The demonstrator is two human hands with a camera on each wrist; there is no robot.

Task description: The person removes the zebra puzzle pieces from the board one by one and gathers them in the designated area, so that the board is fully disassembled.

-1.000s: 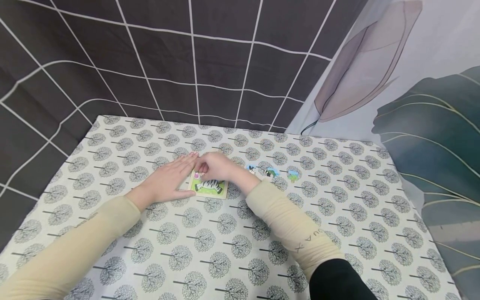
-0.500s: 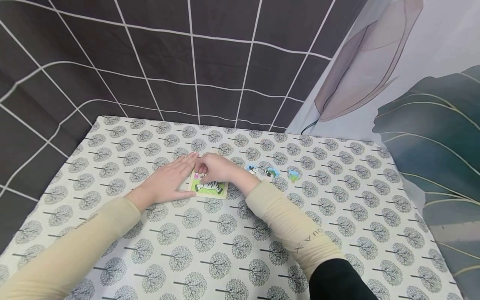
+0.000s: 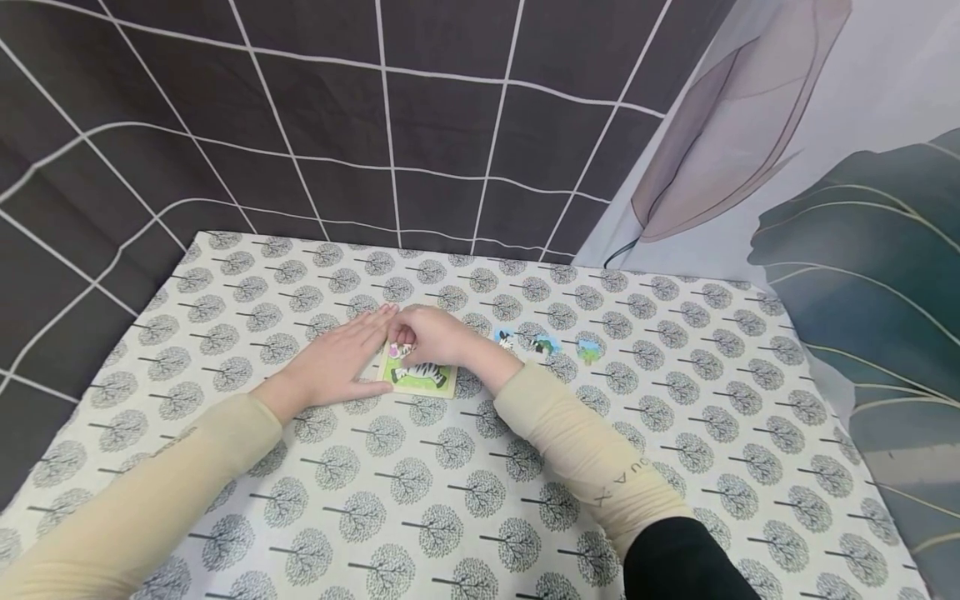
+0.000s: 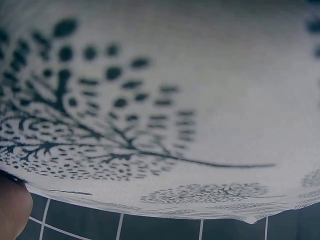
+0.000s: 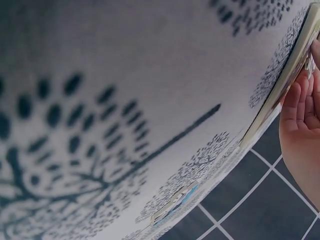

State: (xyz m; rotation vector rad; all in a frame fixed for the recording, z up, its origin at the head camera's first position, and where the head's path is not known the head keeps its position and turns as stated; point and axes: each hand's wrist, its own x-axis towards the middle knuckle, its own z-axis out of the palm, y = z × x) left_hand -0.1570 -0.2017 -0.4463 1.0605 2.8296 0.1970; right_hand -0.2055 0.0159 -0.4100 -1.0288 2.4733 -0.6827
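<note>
A small square jigsaw puzzle board with a zebra on green lies on the table in the head view. My left hand lies flat along its left side, fingers straight, thumb at the lower left corner. Over the board's upper part, my right hand has curled fingers and pinches a puzzle piece with a pink-nosed zebra face, partly covered by the fingers. The right wrist view shows the board's edge and the curled right hand against it. Only a bit of the left hand shows in the left wrist view.
Right of the board lie loose puzzle pieces: one with black and white on blue, one with green and black, and a blue-green one. A tree-print cloth covers the table. A dark gridded curtain hangs behind.
</note>
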